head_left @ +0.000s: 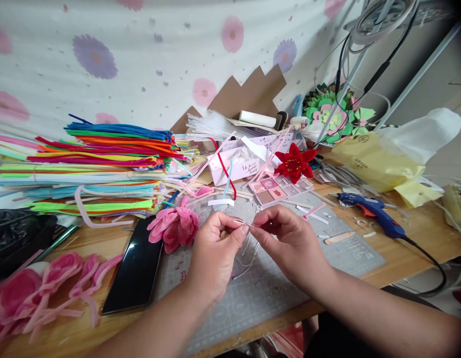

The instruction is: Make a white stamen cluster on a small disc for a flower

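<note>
Above the grey cutting mat [230,323], my left hand [217,253] and my right hand [290,241] meet fingertip to fingertip. Both pinch thin whitish wire-like strands [242,223] between thumb and forefinger. More pale thin strands [246,263] lie on the mat below the hands. Just left of my left hand rests a pink fuzzy flower [174,226]. A red flower [295,163] with a yellow-dotted centre stands beyond my right hand, over a pink makeup palette [269,191]. A bent red pipe cleaner [225,171] is behind the hands.
Bundled coloured pipe cleaners [104,164] are piled at the left. A black tablet-like slab [135,268] lies beside pink looped petals [62,283]. To the right are a blue glue gun [375,211], a wooden stick [339,237] and a yellow package [379,159].
</note>
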A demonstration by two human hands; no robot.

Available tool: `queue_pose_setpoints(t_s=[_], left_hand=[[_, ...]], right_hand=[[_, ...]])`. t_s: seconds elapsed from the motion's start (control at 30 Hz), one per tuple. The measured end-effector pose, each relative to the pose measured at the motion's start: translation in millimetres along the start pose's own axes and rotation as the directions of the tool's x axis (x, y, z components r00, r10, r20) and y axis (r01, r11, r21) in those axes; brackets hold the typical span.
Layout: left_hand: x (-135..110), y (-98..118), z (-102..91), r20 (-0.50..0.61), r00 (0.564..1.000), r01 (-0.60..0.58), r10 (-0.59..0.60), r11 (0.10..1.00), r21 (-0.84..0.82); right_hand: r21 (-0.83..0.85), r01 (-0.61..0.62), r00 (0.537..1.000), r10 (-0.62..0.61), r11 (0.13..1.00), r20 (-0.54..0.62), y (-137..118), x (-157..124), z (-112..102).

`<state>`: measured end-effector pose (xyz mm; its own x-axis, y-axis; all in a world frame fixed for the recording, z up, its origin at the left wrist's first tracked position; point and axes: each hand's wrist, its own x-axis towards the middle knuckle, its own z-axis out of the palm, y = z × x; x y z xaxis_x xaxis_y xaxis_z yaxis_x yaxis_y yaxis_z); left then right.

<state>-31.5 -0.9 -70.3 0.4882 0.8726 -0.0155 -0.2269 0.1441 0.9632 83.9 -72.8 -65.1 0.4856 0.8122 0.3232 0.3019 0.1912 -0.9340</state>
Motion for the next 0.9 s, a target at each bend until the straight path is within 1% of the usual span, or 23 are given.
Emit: queue_pose_setpoints(t_s=[0.07, 0.13, 0.23, 0.3, 0.33, 0.37, 0.4, 0.43, 0.47, 0.5, 0.53, 0.57, 0.6, 0.63, 0.67, 0.7, 0.73, 0.77, 0.83, 0.87, 0.9], left_hand=[[2, 0, -2.3, 0.005, 1.000, -0.015, 0.015, 1.000, 0.025], [6, 0, -4.6, 0.005, 1.000, -0.017, 0.017, 1.000, 0.022], [9, 1, -5.9, 0.014, 1.000, 0.014, -0.014, 1.000, 0.013], [7, 4, -4.7, 0.069, 0.995, 0.071, -0.072, 0.997, 0.011], [4, 6, -3.5, 0.123, 0.986, 0.109, -0.111, 0.994, 0.026], [0, 8, -2.2, 0.200, 0.966, 0.153, -0.161, 0.987, 0.058], [-5, 11, -0.8, 0.299, 0.928, 0.198, -0.222, 0.974, 0.108], [-9, 14, 0.6, 0.409, 0.867, 0.230, -0.285, 0.957, 0.178], [-14, 16, 1.7, 0.516, 0.786, 0.240, -0.342, 0.937, 0.256], [-17, 18, 2.6, 0.599, 0.706, 0.222, -0.379, 0.921, 0.321], [-19, 19, 3.4, 0.651, 0.648, 0.199, -0.396, 0.913, 0.357], [-20, 19, 3.9, 0.668, 0.632, 0.184, -0.393, 0.914, 0.363], [-20, 18, 4.3, 0.648, 0.663, 0.185, -0.374, 0.921, 0.341], [-18, 16, 4.6, 0.595, 0.724, 0.207, -0.350, 0.932, 0.297], [-16, 14, 4.8, 0.517, 0.790, 0.243, -0.331, 0.942, 0.231], [-13, 12, 4.9, 0.431, 0.844, 0.277, -0.319, 0.948, 0.159], [-10, 9, 5.0, 0.351, 0.884, 0.299, -0.310, 0.950, 0.085], [-8, 8, 5.2, 0.286, 0.910, 0.309, -0.301, 0.951, 0.018], [-5, 5, 5.6, 0.203, 0.938, 0.303, -0.282, 0.950, -0.081], [-4, 4, 5.9, 0.170, 0.947, 0.293, -0.272, 0.950, -0.112], [-4, 4, 6.3, 0.141, 0.955, 0.281, -0.262, 0.950, -0.133]], right_hand=[[0.050, -0.023, 1.000, 0.024, 0.998, -0.020, -1, -1, -3], [0.124, -0.041, 0.998, 0.047, 0.991, -0.042, -4, -2, -10], [0.253, -0.012, 0.994, 0.040, 0.967, -0.105, -15, -4, -32], [0.319, 0.047, 0.980, 0.018, 0.947, -0.198, -26, -4, -53], [0.333, 0.081, 0.964, 0.010, 0.939, -0.264, -31, -3, -65], [0.339, 0.112, 0.945, 0.005, 0.934, -0.326, -35, -3, -76], [0.338, 0.129, 0.928, 0.006, 0.932, -0.372, -37, -3, -86], [0.336, 0.131, 0.916, 0.017, 0.933, -0.402, -38, -3, -95], [0.338, 0.119, 0.912, 0.031, 0.934, -0.408, -38, -3, -101], [0.343, 0.097, 0.916, 0.051, 0.934, -0.398, -37, -4, -104], [0.352, 0.069, 0.923, 0.075, 0.933, -0.378, -35, -6, -105], [0.366, 0.039, 0.932, 0.098, 0.930, -0.349, -32, -8, -104], [0.380, 0.009, 0.942, 0.120, 0.925, -0.314, -30, -10, -100], [0.393, -0.017, 0.950, 0.138, 0.919, -0.280, -27, -12, -95], [0.402, -0.040, 0.957, 0.151, 0.915, -0.248, -24, -14, -88], [0.403, -0.059, 0.963, 0.158, 0.913, -0.217, -21, -16, -81], [0.393, -0.070, 0.969, 0.156, 0.917, -0.191, -17, -18, -74], [0.367, -0.075, 0.974, 0.146, 0.927, -0.170, -14, -19, -67], [0.242, -0.052, 0.983, 0.092, 0.969, -0.158, -8, -20, -54], [0.135, -0.006, 0.986, 0.028, 0.991, -0.161, -5, -20, -49], [0.003, 0.066, 0.986, -0.065, 0.998, -0.156, -3, -19, -43]])
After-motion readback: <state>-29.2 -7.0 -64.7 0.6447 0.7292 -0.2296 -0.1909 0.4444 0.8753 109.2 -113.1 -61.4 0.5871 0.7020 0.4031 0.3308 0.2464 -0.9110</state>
